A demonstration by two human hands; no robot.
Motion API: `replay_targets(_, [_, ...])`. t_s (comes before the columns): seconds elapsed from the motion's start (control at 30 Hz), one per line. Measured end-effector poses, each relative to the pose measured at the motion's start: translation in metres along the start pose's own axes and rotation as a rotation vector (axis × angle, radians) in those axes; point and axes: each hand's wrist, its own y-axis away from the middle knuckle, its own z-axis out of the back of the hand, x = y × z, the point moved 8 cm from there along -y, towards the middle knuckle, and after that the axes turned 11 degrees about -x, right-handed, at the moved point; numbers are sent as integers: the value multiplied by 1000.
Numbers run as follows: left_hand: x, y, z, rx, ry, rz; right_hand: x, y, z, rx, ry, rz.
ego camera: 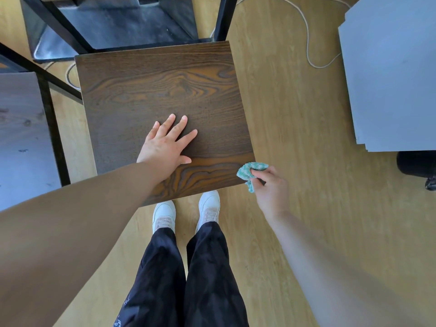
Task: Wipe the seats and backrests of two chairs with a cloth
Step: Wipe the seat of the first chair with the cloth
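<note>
We looked straight down on a dark wood-grain chair seat (pixel 165 95), square and standing on a pale wooden floor (pixel 295 114). Our left grip (pixel 165 147) lay flat on the near half of the seat, fingers straight and spread, palm down, holding nothing. Our right grip (pixel 271 190) hung just off the seat's near right corner, its fingers curled round a small teal and white cloth (pixel 250 171). The bunched cloth sat at that corner and seemed to touch the seat's edge, though from this angle we could not be sure of contact.

Below the seat's near edge stood our two white shoes (pixel 164 215), with dark trousers (pixel 207 267) above them. Beyond the far edge of the seat rose a black metal frame (pixel 59 27). To the left, a greyish-brown panel (pixel 21 138) ran beside another black bar; it may have been the second chair's seat. A white cord (pixel 306 43) looped over the floor at the upper right, near a stack of grey boards (pixel 389 79).
</note>
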Motion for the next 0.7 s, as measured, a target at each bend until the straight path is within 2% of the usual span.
replay_targets(0.33, [1,-1,0,14,7,-1,44,45,-45,22,-134,-74])
replay_targets(0.5, [2,-2,3,29,2,0,66,51,-61,200,-120,-10])
replay_targets(0.57, [4,-3,6,29,31,6,75,40,-54,186,-131,21])
replay_targets(0.7, [20,-4,20,-74,92,58,94,-27,-28,68,-177,53])
